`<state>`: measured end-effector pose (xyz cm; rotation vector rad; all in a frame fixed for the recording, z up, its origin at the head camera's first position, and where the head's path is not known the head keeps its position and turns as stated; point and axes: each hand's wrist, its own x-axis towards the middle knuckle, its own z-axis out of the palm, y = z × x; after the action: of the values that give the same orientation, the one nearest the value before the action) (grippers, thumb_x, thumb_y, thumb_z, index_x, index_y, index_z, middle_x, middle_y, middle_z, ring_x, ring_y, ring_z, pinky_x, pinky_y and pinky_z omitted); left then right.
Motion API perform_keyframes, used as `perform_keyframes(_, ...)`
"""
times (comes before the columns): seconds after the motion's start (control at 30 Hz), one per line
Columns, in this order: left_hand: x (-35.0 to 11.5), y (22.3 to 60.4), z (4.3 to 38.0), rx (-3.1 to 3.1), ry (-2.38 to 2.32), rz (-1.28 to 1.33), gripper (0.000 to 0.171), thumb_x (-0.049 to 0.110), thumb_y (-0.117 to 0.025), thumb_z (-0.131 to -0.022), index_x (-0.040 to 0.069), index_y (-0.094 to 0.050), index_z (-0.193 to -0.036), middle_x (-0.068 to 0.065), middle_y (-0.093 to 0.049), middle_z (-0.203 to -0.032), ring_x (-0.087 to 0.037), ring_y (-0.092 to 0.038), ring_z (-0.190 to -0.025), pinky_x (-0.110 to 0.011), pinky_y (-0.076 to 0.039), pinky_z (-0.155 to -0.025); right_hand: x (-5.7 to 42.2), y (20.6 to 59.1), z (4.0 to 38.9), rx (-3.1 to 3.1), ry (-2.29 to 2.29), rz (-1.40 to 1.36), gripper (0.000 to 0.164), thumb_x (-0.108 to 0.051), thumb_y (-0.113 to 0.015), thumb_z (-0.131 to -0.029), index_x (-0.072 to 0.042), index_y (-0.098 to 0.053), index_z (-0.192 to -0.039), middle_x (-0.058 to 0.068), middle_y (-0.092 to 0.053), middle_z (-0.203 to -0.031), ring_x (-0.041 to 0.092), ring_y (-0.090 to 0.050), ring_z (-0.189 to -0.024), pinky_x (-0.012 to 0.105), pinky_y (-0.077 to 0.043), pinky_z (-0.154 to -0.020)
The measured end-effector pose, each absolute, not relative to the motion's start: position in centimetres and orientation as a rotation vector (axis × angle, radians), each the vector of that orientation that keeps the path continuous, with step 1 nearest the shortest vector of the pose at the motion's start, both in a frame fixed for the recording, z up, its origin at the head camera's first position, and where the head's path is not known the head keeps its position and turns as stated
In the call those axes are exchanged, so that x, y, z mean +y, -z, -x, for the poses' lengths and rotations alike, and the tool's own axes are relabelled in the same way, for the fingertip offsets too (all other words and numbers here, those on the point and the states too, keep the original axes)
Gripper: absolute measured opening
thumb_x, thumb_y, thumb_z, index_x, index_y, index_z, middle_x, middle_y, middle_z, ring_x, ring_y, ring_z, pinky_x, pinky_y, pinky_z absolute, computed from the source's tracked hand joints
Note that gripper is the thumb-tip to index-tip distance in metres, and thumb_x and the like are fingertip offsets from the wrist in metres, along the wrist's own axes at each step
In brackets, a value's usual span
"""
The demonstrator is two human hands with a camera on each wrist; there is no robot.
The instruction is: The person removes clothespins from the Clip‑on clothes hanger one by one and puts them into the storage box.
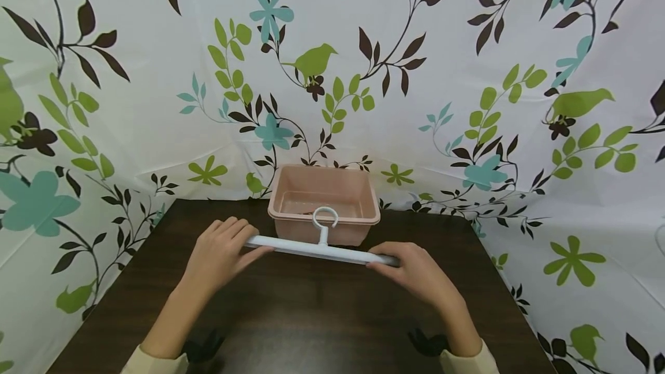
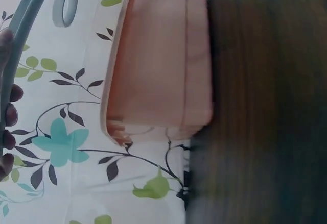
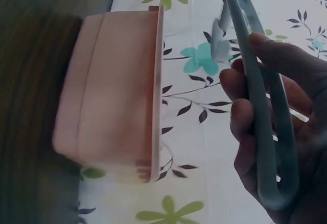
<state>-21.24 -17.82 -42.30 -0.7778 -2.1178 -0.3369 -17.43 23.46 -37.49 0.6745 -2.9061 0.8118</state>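
A pale grey-white clothes hanger (image 1: pixel 312 249) is held level in front of me by both hands, its round hook (image 1: pixel 325 218) pointing up. My left hand (image 1: pixel 220 250) grips one end, thumb on the near side. At the other end my right hand (image 1: pixel 413 270) pinches it between thumb and fingers. In the right wrist view the fingers curl round the rounded end of the hanger (image 3: pixel 258 132). Fingertips (image 2: pixel 11 114) of the left hand wrap the bar in the left wrist view. Behind the hanger stands a pink plastic bin (image 1: pixel 324 189), partly overlapped by the hook.
The dark brown wooden table (image 1: pixel 317 316) spreads beneath my hands. A white curtain (image 1: pixel 171 103) printed with leaves, flowers and birds hangs along the table's back and sides. The bin sits at the table's back edge, close to the curtain.
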Motion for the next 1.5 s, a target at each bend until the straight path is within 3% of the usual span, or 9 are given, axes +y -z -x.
perform_keyframes(0.17, -17.9, 43.6, 20.2, -2.193, 0.402, 0.88, 0.053, 0.062, -0.051, -0.109, 0.015, -0.072, -0.101, 0.003, -0.07, -0.094, -0.016, -0.063, -0.085, -0.039, -0.053, -0.072, 25.2, 39.4, 16.8, -2.971, -0.963, -0.657, 0.014, -0.044, -0.079, -0.098, -0.037, -0.079, -0.11, -0.019, -0.074, -0.1, 0.002, -0.063, -0.083, 0.027, -0.054, -0.077)
perform_keyframes(0.3, -17.9, 45.1, 19.4, -2.295, 0.464, 0.936, 0.027, 0.048, -0.071, -0.103, 0.022, -0.072, -0.108, 0.012, -0.067, -0.098, -0.007, -0.06, -0.088, -0.034, -0.054, -0.074, 26.2, 41.6, 16.7, -3.013, -1.028, -0.671, 0.016, -0.045, -0.077, -0.1, -0.035, -0.079, -0.112, -0.017, -0.075, -0.104, 0.001, -0.062, -0.085, 0.026, -0.053, -0.078)
perform_keyframes(0.4, -18.0, 45.9, 18.8, -2.403, 0.509, 0.925, 0.022, 0.036, -0.082, -0.096, 0.026, -0.071, -0.112, 0.017, -0.065, -0.101, -0.003, -0.058, -0.091, -0.032, -0.055, -0.076, 26.6, 42.9, 16.9, -3.05, -1.033, -0.668, 0.018, -0.042, -0.075, -0.101, -0.031, -0.079, -0.116, -0.014, -0.075, -0.109, 0.002, -0.063, -0.09, 0.027, -0.054, -0.08)
perform_keyframes(0.77, -18.1, 48.3, 19.7, -2.792, 0.817, 0.823, 0.015, 0.024, -0.075, -0.103, 0.031, -0.071, -0.115, 0.019, -0.064, -0.109, 0.001, -0.061, -0.093, -0.035, -0.057, -0.079, 28.7, 46.2, 18.2, -3.152, -0.952, -0.533, 0.018, -0.031, -0.077, -0.101, -0.021, -0.079, -0.115, -0.006, -0.076, -0.115, 0.008, -0.065, -0.097, 0.033, -0.056, -0.083)
perform_keyframes(0.93, -18.3, 49.3, 20.7, -2.851, 0.863, 0.812, 0.01, 0.023, -0.076, -0.102, 0.027, -0.073, -0.11, 0.016, -0.066, -0.108, -0.005, -0.067, -0.096, -0.037, -0.058, -0.081, 29.3, 47.4, 19.2, -3.152, -0.97, -0.523, 0.014, -0.027, -0.078, -0.1, -0.02, -0.079, -0.113, -0.004, -0.076, -0.113, 0.012, -0.066, -0.099, 0.038, -0.056, -0.085)
perform_keyframes(1.13, -19.0, 50.3, 21.0, -2.895, 0.878, 0.777, 0.008, 0.026, -0.081, -0.097, 0.026, -0.075, -0.102, 0.017, -0.067, -0.101, -0.003, -0.064, -0.091, -0.034, -0.057, -0.079, 29.4, 48.4, 20.2, -3.154, -1.019, -0.565, 0.012, -0.028, -0.077, -0.102, -0.02, -0.08, -0.11, -0.005, -0.076, -0.111, 0.009, -0.064, -0.095, 0.031, -0.055, -0.083)
perform_keyframes(1.5, -18.7, 51.1, 22.9, -2.951, 0.87, 0.755, 0.01, 0.026, -0.083, -0.096, 0.025, -0.075, -0.102, 0.014, -0.067, -0.101, -0.008, -0.067, -0.093, -0.036, -0.057, -0.078, 29.4, 48.5, 21.8, -3.138, -0.972, -0.587, 0.011, -0.028, -0.079, -0.1, -0.019, -0.08, -0.107, -0.005, -0.078, -0.108, 0.009, -0.066, -0.096, 0.035, -0.056, -0.086)
